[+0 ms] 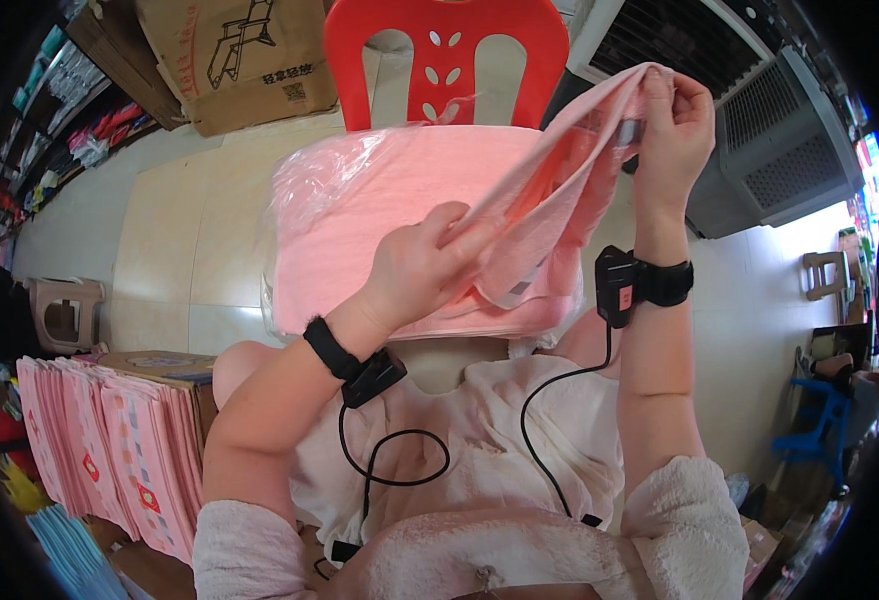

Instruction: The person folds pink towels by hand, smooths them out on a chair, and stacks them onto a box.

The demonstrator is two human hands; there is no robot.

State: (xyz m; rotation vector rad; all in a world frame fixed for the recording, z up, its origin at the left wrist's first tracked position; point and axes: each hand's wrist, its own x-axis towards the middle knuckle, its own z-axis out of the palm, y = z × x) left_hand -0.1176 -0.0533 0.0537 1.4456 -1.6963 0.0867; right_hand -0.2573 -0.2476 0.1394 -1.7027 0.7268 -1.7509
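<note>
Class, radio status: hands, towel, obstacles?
Left hand gripping towel; right hand pinching raised end. Towel slanting over pink bundle. Wrist cables hanging apart from towel.

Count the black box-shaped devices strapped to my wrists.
2: the left device is on your left wrist, the right device on your right wrist. Neither is hidden.
</note>
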